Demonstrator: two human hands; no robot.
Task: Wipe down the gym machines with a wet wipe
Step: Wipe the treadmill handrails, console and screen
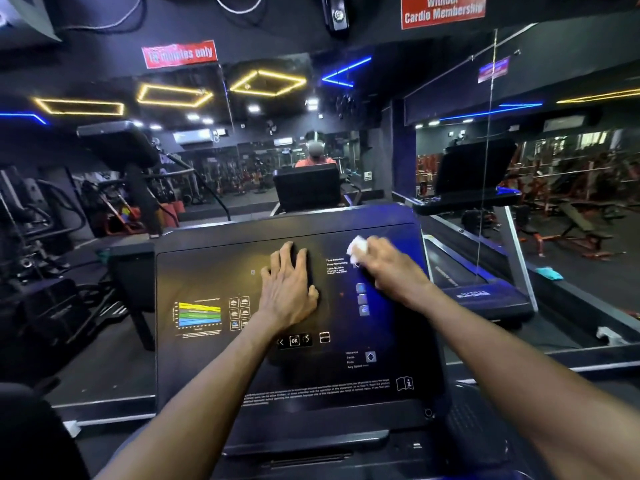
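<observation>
The treadmill console (242, 271) filled the centre of the view, a dark slanted panel w/ its top edge running from about 10 to 1 o'clock and its right edge dropping toward 4. The left hand (289, 289) lay flat on the panel just above centre, fingers straight and slightly spread, palm down, holding nothing. The right hand (391, 268) sat at approx 1 o'clock from it, near the console's upper right corner, fingers curled and clamped on the wet wipe (358, 249). The wipe, white and bunched, stuck out past the fingertips and pressed on the panel beside the small white text. The hands were near each other but not touching.

Open room: bare panel lay left of the left hand out to the colored chart (198, 316) at 9 o'clock, and below both forearms around the OK button (294, 340) at 6. The right hand was near the console's right edge; past it the next treadmill belt (460, 268) ran at 3 o'clock.

No containers seen. A mirror (263, 140) at 12 o'clock showed a person in an orange top (313, 161) behind the console's reflection. A red sign (179, 54) hung at 11 o'clock.
</observation>
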